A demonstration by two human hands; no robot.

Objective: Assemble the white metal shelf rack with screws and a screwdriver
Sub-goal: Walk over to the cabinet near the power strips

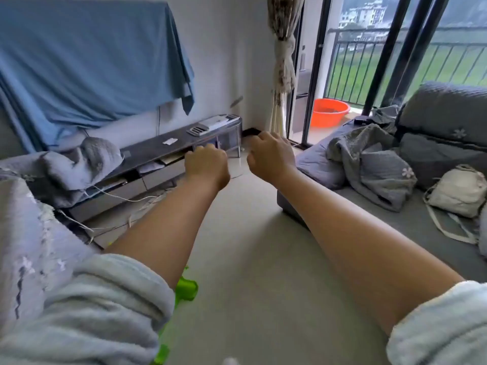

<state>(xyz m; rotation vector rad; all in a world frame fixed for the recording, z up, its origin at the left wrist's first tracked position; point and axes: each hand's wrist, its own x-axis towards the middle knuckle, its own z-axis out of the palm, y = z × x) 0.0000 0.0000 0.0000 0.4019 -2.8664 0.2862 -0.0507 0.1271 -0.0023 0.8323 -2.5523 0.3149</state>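
Pale floor (pixel 253 259), one orange basin (pixel 329 111) by the balcony; left hand (pixel 207 164) and right hand (pixel 271 154) both clenched, holding nothing.

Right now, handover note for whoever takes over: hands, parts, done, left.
Left hand: held out in front, fingers curled, nothing visible in it.
Right hand: the same, raised beside it, fingers curled, holding nothing.
Job's things: no white rack parts, screws or screwdriver in view. The camera faces the low TV cabinet and the balcony door, with an orange basin outside.
Done: nothing that shows.
Left: find the parts and tools, then the whole assembly. A green object lies on the floor under the left arm; I cannot tell what it is.
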